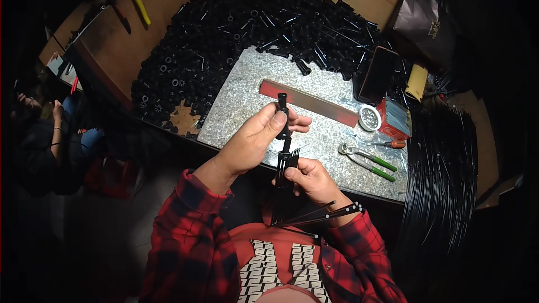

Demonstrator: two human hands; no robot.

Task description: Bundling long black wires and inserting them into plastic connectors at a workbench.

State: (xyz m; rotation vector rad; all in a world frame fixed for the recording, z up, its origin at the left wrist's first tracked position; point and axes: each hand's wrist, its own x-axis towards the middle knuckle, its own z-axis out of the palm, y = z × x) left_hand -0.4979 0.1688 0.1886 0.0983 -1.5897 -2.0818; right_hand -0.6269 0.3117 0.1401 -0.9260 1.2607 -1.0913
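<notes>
My left hand [251,139] is closed around a black tubular plastic part [282,101], thumb along its side and its upper end sticking up. Just below, my right hand [315,184] grips a bundle of thin black ribs [282,171] that looks like a folded umbrella frame. A dark shaft at the top of the bundle meets the lower end of the tubular part; whether it sits inside, I cannot tell. Several black rods with pale round ends [328,214] slant out by my right wrist. The lower end of the bundle is lost in shadow against my body.
A speckled board [236,115] carries a red-edged bar [309,102], a white cup [369,118], green-handled pincers [368,161], a screwdriver [396,144] and a phone [379,73]. Behind lies a heap of black parts [208,39]. Long black rods [443,174] hang at right. Another person [56,123] sits far left.
</notes>
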